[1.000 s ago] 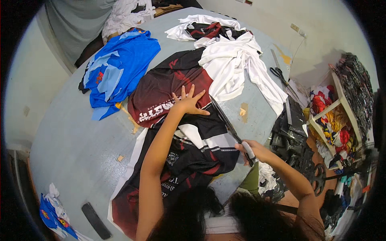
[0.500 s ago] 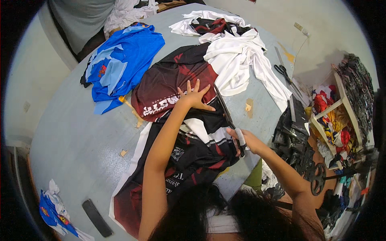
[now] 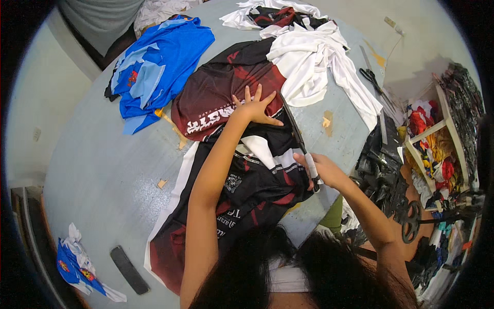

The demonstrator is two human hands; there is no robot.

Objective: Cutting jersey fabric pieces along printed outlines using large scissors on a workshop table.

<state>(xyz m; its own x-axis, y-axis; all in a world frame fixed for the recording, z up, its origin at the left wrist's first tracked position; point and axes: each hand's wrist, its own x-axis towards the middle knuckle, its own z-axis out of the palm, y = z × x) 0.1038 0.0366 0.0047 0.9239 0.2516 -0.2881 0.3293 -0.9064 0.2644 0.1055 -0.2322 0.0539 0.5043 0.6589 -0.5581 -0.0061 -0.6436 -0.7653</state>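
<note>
My left hand [image 3: 256, 109] lies flat with fingers spread on a black and dark red printed fabric piece [image 3: 221, 85], pressing it against the table. My right hand [image 3: 329, 171] grips long scissors [image 3: 294, 123] by their grey-wrapped handle. Their dark blades point away from me, along the right edge of the fabric, close to my left fingertips. Whether the blades are apart is hard to see. Nearer to me, more black and red printed fabric [image 3: 257, 188] with white edging lies partly under my left forearm. A small white patch shows between the two parts.
Blue fabric pieces [image 3: 175, 56] lie at the far left, white fabric [image 3: 303, 62] at the far right. Another pair of black scissors [image 3: 369, 75] rests at the table's right edge. A black phone-like slab [image 3: 128, 270] is near left. Crammed shelves [image 3: 442, 139] stand at right.
The whole view has shifted slightly, so everything sits a little higher and farther right. Both hands, the scissors and the fabric keep nearly the same places relative to each other.
</note>
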